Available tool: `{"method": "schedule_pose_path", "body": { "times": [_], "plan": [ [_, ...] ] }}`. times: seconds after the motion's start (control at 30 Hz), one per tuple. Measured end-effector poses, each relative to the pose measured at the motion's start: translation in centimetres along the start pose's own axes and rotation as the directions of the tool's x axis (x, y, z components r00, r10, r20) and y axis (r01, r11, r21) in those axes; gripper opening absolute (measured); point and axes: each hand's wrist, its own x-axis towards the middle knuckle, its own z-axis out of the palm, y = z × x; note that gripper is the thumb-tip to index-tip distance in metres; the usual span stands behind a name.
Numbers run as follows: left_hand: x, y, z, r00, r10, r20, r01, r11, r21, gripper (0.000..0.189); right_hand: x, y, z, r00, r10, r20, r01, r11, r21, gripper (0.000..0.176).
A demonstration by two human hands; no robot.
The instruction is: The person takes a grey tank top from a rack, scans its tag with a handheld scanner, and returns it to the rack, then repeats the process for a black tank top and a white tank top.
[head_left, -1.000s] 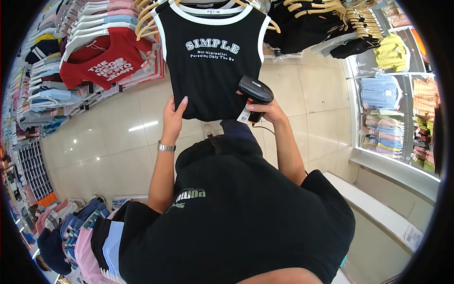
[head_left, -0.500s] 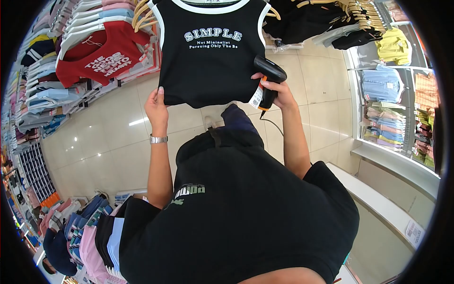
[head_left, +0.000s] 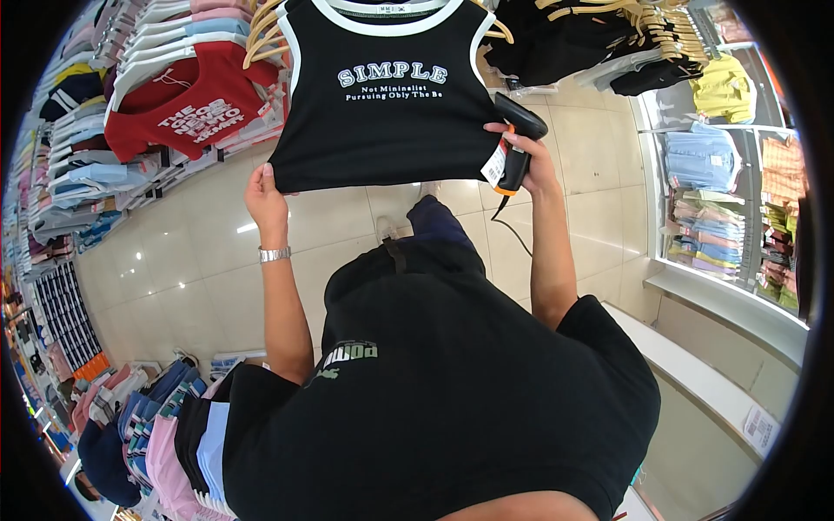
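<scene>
A black tank top (head_left: 391, 130) with white trim and "SIMPLE" printed on its chest hangs in front of me, its hem stretched taut. My left hand (head_left: 268, 193) pinches the hem's left corner between thumb and fingers. At the right corner, my right hand (head_left: 532, 161) is closed around a black and orange barcode scanner (head_left: 521, 130), its fingers also at the shirt's edge. A white and red price tag (head_left: 494, 165) shows beside the scanner. From the scanner's lower end a dark cable (head_left: 512, 230) runs down behind my right forearm.
A red shirt (head_left: 187, 108) hangs among racked clothes on the left. Black garments (head_left: 556, 43) hang on wooden hangers at upper right. Shelves with a blue shirt (head_left: 705, 156) line the right side. Folded and hung clothes (head_left: 169, 451) stand at lower left, near a person in dark clothing (head_left: 106, 464).
My hands have moved apart, the left one to the left and the right one, with the barcode scanner, to the right. The tank top's hem has gone from slack to stretched.
</scene>
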Motion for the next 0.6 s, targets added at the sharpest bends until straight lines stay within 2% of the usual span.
{"method": "schedule_pose_path", "body": {
  "times": [0.13,0.27,0.43,0.5,0.6],
  "plan": [
    [0.7,0.1,-0.4,1.0,0.026,-0.006,-0.026,1.0,0.001,0.028,-0.2,-1.0,0.1,0.999,-0.018,-0.029,0.019,1.0,0.015,0.049],
    [0.0,0.3,0.6,0.999,-0.025,0.048,0.025,1.0,-0.007,0.028,-0.4,-0.8,0.5,0.999,0.006,0.045,-0.001,0.994,-0.107,0.047],
    [-1.6,0.2,1.9,0.969,-0.079,0.232,0.085,0.996,-0.017,0.028,-0.7,0.7,1.5,0.975,0.118,0.19,-0.074,0.971,-0.225,0.049],
    [-1.8,0.3,2.3,0.951,-0.1,0.292,0.107,0.994,-0.008,0.028,-0.6,1.3,1.9,0.978,0.118,0.174,-0.079,0.973,-0.217,0.049],
    [-2.0,0.2,3.0,0.947,-0.118,0.299,0.122,0.992,0.005,0.028,-0.3,1.6,2.4,0.983,0.1,0.155,-0.068,0.978,-0.197,0.048]
  ]
}}
